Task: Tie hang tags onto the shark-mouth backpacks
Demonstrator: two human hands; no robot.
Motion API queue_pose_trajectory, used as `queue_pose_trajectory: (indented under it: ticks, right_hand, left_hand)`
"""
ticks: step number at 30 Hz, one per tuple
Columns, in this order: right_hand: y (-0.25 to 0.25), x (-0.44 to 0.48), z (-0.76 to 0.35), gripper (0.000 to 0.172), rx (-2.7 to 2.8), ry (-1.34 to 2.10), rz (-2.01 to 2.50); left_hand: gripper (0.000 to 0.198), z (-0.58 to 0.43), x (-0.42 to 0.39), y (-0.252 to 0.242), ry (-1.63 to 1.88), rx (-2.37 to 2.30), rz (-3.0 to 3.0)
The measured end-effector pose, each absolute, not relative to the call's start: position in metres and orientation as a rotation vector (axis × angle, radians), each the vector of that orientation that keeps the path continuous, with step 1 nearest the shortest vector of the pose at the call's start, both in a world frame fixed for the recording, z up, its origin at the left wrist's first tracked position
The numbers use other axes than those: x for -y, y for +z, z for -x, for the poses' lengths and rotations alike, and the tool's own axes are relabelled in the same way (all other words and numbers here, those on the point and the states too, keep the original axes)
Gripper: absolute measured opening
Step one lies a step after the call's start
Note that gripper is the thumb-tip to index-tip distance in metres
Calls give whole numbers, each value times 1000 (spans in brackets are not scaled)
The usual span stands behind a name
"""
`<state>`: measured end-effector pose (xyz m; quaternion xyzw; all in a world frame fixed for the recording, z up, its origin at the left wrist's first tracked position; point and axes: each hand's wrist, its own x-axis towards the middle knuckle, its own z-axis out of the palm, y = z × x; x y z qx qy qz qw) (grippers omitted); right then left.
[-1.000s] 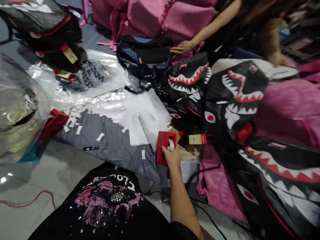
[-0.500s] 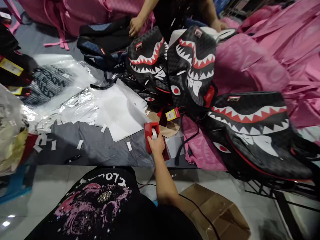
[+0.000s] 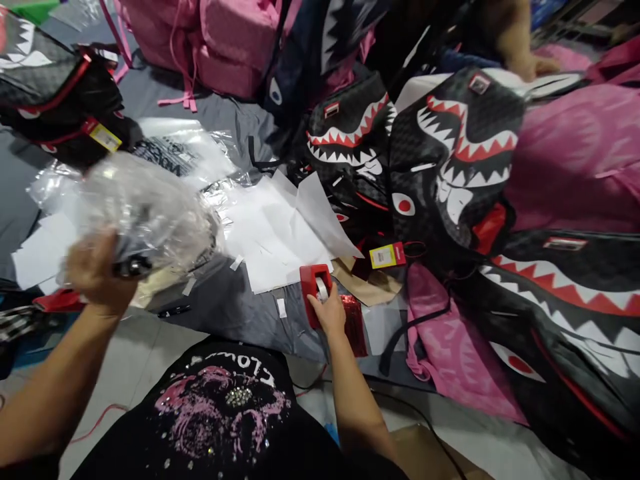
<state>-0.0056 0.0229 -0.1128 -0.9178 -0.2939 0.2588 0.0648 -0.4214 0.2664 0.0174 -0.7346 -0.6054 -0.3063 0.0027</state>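
Observation:
My left hand [image 3: 100, 270], smeared by motion, is closed on a crumpled clear plastic bag [image 3: 150, 200] with something dark and shiny inside that I cannot make out. The bag is at the left, above the grey-covered table. My right hand [image 3: 330, 310] is wrapped round the near end of a red tape dispenser [image 3: 311, 283], which has a white roll in it. Just left of the dispenser lie loose white paper sheets [image 3: 273, 233]. A red and yellow hang tag [image 3: 385, 256] is to its right, near a piece of brown paper [image 3: 373, 283].
Black backpacks with shark-mouth prints [image 3: 455, 153] crowd the right side, beside a pink backpack [image 3: 565, 160]. More pink bags [image 3: 235, 47] stand at the back. A black pen [image 3: 174, 311] lies near the front edge. Across the table, a co-worker's hand [image 3: 533, 65] rests by the bags.
My left hand has come into view with the plastic bag. My right hand stays on the dispenser. The view has swung left, and a dark blue shark-print backpack now stands upright at the back.

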Motion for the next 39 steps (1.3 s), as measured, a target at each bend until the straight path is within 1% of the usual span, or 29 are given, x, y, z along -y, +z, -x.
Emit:
queue_pose_trajectory:
  ticks: [2,4,6,8,10,12,13,14,16,17,18,20,21,24,26,29,30,32,34,35,37,39]
  right_hand:
    - [-107,-21,-1,94,954,685,2693]
    - [-98,-26,-15,86,1007,376,2655]
    - [-87,-42,-37,78,998,41,2642]
    - [-80,-70,-66,75,993,-112,2643]
    - [-79,-104,-94,78,1019,-55,2669]
    - [-83,-136,-114,83,950,134,2777]
    - [-86,-150,-119,81,892,246,2840]
    - [-89,-161,-119,74,841,349,2891]
    - [-97,-178,-107,51,849,456,2919]
    - [-102,-184,-94,42,948,429,2887]
    - [-108,-189,-79,38,1093,364,2827]
    - [-121,-196,-43,39,1458,292,2683]
    - [-129,-199,-25,40,1657,333,2613]
    - [-144,-206,18,35,2043,620,2497]
    - [-142,-208,38,34,2078,655,2502]
    - [-118,-204,73,43,1940,513,2440]
    - [-107,-202,92,42,1902,489,2328]
    - [-90,-202,143,42,1900,540,1952]
    - [-81,-211,204,45,1982,697,1519]
    - [-79,-219,234,49,1989,764,1409]
    - [-78,-242,283,57,1961,827,1386]
    - [-77,-266,315,55,1940,832,1465]
  left_hand:
    - [49,413,-267,-9,-835,1702,2349]
    - [54,407,-266,-33,-717,1566,2387]
    - [63,409,-266,-47,-663,1575,2362]
    - [76,418,-270,-51,-582,1654,2312]
    - [86,428,-277,-48,-465,1739,2271]
    - [90,435,-285,-42,-349,1828,2240]
    - [91,436,-287,-38,-307,1871,2231]
    - [91,436,-289,-35,-283,1912,2224]
    - [88,431,-289,-30,-268,1987,2214]
    - [86,428,-289,-28,-271,2020,2203]
    - [84,424,-288,-27,-277,2050,2183]
    - [82,418,-287,-27,-274,2094,2130]
    - [83,416,-287,-27,-255,2111,2105]
    - [92,414,-289,-28,-185,2168,2077]
    - [98,417,-291,-27,-194,2226,2115]
    - [108,423,-293,-23,-276,2325,2213]
    - [112,426,-293,-21,-309,2340,2262]
    - [117,433,-293,-19,-422,2296,2399]
    - [115,440,-290,-17,-615,2159,2539]
    - [110,443,-288,-16,-722,2090,2574]
    - [89,449,-284,-10,-892,1958,2590]
    - [62,452,-278,0,-974,1814,2603]
